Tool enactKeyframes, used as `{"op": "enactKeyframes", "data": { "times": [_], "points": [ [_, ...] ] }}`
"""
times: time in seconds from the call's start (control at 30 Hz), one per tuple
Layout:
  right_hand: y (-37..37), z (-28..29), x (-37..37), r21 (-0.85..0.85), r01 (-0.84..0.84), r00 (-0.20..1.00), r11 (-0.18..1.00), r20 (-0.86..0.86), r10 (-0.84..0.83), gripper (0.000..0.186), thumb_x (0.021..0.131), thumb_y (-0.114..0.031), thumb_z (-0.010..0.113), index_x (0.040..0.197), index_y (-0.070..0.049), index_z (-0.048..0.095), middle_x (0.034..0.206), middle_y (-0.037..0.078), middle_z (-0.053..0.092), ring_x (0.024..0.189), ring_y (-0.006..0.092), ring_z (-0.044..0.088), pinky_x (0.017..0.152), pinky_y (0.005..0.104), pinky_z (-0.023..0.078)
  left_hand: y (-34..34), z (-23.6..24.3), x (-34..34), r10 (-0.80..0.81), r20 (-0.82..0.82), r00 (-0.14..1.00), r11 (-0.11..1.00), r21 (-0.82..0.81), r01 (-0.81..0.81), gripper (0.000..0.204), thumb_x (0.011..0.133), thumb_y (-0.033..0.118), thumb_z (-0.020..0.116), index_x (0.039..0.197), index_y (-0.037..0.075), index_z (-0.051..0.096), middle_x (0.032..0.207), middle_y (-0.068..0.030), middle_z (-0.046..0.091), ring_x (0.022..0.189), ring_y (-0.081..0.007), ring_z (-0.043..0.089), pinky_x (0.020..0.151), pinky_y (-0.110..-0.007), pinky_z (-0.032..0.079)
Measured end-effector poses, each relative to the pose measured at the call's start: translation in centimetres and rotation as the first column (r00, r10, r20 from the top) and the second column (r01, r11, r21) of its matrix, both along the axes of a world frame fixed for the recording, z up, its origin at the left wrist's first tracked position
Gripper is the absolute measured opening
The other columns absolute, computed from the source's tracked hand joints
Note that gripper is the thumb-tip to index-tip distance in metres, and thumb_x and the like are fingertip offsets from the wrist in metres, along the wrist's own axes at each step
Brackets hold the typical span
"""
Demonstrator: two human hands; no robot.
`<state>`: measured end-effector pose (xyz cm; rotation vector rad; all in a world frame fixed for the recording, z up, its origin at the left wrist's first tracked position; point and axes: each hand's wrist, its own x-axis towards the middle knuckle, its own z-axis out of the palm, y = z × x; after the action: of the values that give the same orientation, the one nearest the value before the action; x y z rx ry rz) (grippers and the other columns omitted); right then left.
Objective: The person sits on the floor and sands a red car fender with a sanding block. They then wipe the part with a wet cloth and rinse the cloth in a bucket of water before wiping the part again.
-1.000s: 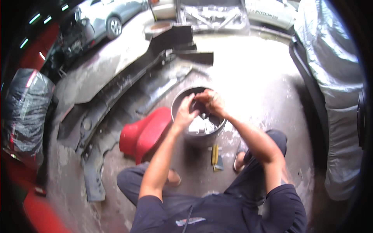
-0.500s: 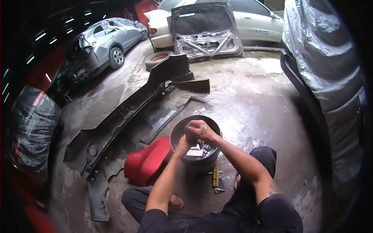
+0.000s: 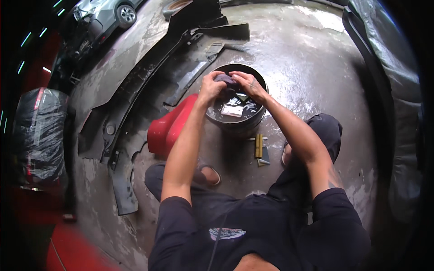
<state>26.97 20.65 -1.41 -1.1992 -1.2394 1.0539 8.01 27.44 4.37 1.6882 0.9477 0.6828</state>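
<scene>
The left hand [image 3: 210, 89] and right hand [image 3: 248, 84] pinch a dark, crumpled cloth [image 3: 225, 81] between bent fingers, held over the bucket [image 3: 233, 128], presumably so drips fall back inside. Below the grip, the bucket contains water [image 3: 250, 109], a pale rectangular piece [image 3: 232, 110] and a greenish scrap [image 3: 242, 97]. Bodyward of the grip lies a yellow bar [image 3: 258, 146], seemingly kept within reach; leftward, a red panel [image 3: 165, 131].

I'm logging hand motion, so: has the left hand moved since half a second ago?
Yes. Against the bucket, the left hand has shifted toward the far-left rim, away from the right hand; a dark wad shows between them.
</scene>
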Motion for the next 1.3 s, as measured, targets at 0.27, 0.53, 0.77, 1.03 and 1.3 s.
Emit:
{"op": "enactKeyframes", "data": {
  "times": [0.27, 0.53, 0.77, 1.03, 1.3],
  "points": [
    [1.9, -3.0, -0.9, -0.016, 0.0, 0.993, 1.0, -0.119, -0.002, 0.071, 0.106, -0.069, 0.036, 0.093, -0.011, 0.075, 0.087, -0.002, 0.07, 0.085, 0.0088, 0.062, 0.077, 0.0263, 0.049, 0.2, 3.4, 1.0, -0.023, 0.274, 0.961, 0.955, -0.28, 0.103, 0.022, 0.088, 0.004, 0.066, 0.11, 0.003, 0.07, 0.095, -0.0084, 0.072, 0.077, -0.0204, 0.072, 0.064, -0.04, 0.065],
    [0.4, -0.3, -2.6, -0.206, -0.223, 0.781, 0.953, -0.623, 0.048, 0.063, 0.104, -0.066, 0.044, 0.127, -0.011, 0.063, 0.118, 0.011, 0.069, 0.116, 0.0283, 0.068, 0.091, 0.0571, 0.059, 0.1, 2.7, 0.5, 0.188, 0.326, 0.926, 0.955, -0.283, -0.094, 0.042, 0.089, 0.006, 0.071, 0.129, 0.001, 0.06, 0.112, -0.0112, 0.069, 0.091, -0.0185, 0.071, 0.072, -0.032, 0.061],
    [-1.2, 2.6, -1.3, -0.169, -0.343, 0.687, 0.924, -0.716, 0.124, 0.043, 0.101, -0.051, 0.064, 0.116, -0.012, 0.067, 0.109, 0.008, 0.071, 0.094, 0.026, 0.073, 0.079, 0.0438, 0.063, -4.6, 1.1, 0.2, -0.151, 0.146, 0.978, 0.985, 0.105, 0.137, 0.056, 0.085, 0.013, 0.067, 0.138, 0.0, 0.055, 0.131, -0.0189, 0.064, 0.12, -0.0252, 0.064, 0.101, -0.037, 0.052],
    [-1.6, 3.4, 0.4, -0.26, -0.389, 0.876, 0.884, -0.403, 0.267, 0.027, 0.087, -0.023, 0.069, 0.108, -0.008, 0.067, 0.089, 0.002, 0.065, 0.072, 0.0138, 0.061, 0.064, 0.0309, 0.051, -4.0, -1.2, -2.0, 0.048, -0.365, 0.93, 0.651, 0.717, 0.248, 0.09, 0.076, -0.006, 0.061, 0.158, 0.026, 0.041, 0.145, -0.0184, 0.047, 0.122, -0.041, 0.059, 0.089, -0.049, 0.059],
    [1.6, 2.8, 0.9, 0.17, -0.766, 0.471, 0.621, 0.805, 0.36, 0.013, 0.082, -0.012, 0.072, 0.09, -0.003, 0.07, 0.077, 0.0, 0.062, 0.07, 0.0107, 0.059, 0.06, 0.032, 0.047, -1.6, -2.7, -1.2, 0.173, -0.443, 0.88, 0.258, 0.882, 0.393, 0.041, 0.089, 0.018, 0.066, 0.128, 0.01, 0.058, 0.099, -0.0105, 0.057, 0.09, -0.0287, 0.062, 0.065, -0.038, 0.056]
  ]
}}
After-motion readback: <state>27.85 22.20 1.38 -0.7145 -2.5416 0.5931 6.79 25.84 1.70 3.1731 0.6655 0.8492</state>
